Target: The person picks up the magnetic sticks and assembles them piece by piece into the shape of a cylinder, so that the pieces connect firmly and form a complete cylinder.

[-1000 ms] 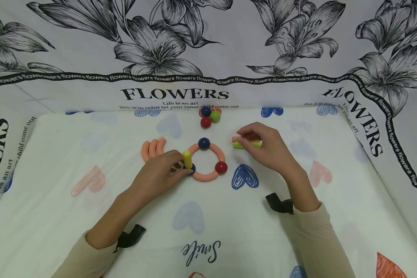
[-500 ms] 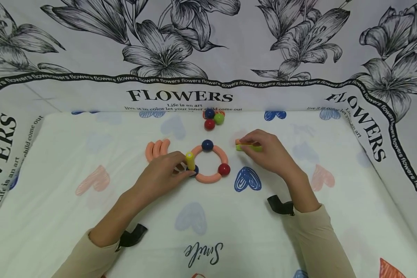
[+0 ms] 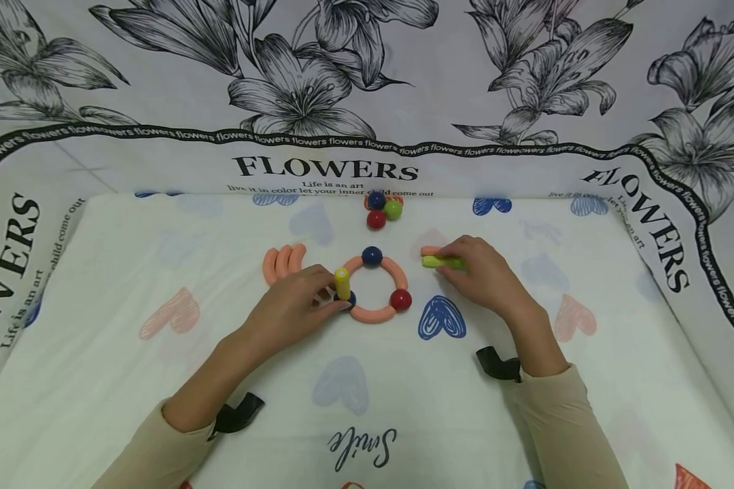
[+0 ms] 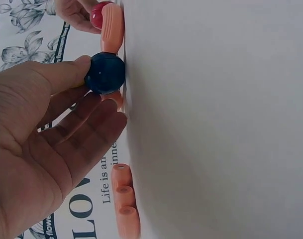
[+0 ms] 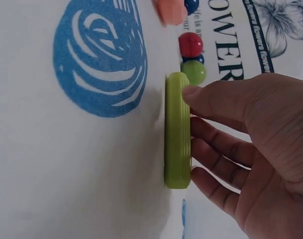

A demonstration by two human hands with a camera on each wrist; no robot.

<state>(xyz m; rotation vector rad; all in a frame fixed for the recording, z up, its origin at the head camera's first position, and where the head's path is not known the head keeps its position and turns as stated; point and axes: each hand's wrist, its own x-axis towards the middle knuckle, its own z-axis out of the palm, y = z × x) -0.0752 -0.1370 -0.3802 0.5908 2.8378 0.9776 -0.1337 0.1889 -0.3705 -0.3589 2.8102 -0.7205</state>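
Curved orange rods (image 3: 372, 315) and balls form a ring lying on the sheet, with a navy ball (image 3: 372, 256) at the top and a red ball (image 3: 400, 299) at the right. At the ring's left, my left hand (image 3: 293, 302) pinches a second navy ball (image 4: 106, 73) between thumb and fingers. A yellow rod (image 3: 342, 284) stands upright on that ball. Over to the right, my right hand (image 3: 483, 272) holds a straight green rod (image 5: 177, 134), thumb on its near side and fingers behind. An orange rod (image 3: 429, 250) lies just beyond it, partly hidden.
Several loose curved orange rods (image 3: 283, 263) lie side by side left of the ring, just past the left hand. Behind the ring sit a red ball (image 3: 376, 219), a green ball (image 3: 393, 210) and a blue ball (image 3: 376, 200), grouped together on the patterned sheet (image 3: 342, 448).
My right hand's fingers have come down and nearer, from over the orange rod to the green rod. The left hand keeps its hold at the ring. The head view has shifted slightly.
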